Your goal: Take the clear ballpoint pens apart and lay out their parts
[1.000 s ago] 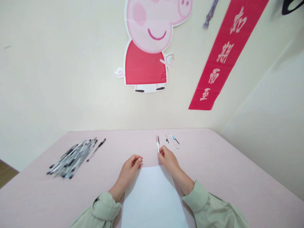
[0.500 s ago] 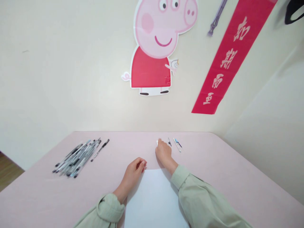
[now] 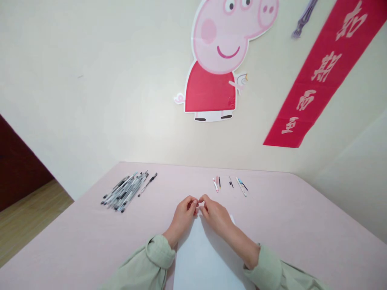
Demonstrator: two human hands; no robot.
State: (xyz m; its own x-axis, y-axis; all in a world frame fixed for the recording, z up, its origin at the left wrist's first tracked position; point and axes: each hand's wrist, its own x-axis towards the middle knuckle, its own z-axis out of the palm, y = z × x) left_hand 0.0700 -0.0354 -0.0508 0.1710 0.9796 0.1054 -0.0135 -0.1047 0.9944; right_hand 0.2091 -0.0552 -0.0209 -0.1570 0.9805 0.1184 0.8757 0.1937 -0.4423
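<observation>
My left hand (image 3: 185,213) and my right hand (image 3: 215,212) meet fingertip to fingertip over the far edge of a white sheet of paper (image 3: 205,257) on the pink table (image 3: 90,241). Both hands have curled fingers pinched together; whatever small thing sits between them is too small to make out. Just beyond the hands lie small pen parts (image 3: 216,184), a dark small piece (image 3: 230,182) and a white and blue pen piece (image 3: 242,187).
A pile of several black and clear pens (image 3: 125,189) lies at the far left of the table. A cartoon pig cutout (image 3: 223,60) and a red banner (image 3: 323,72) hang on the wall behind. A wooden floor (image 3: 27,213) shows to the left.
My right hand drew back from the small pen parts and joined my left hand above the paper. The view swung to the left.
</observation>
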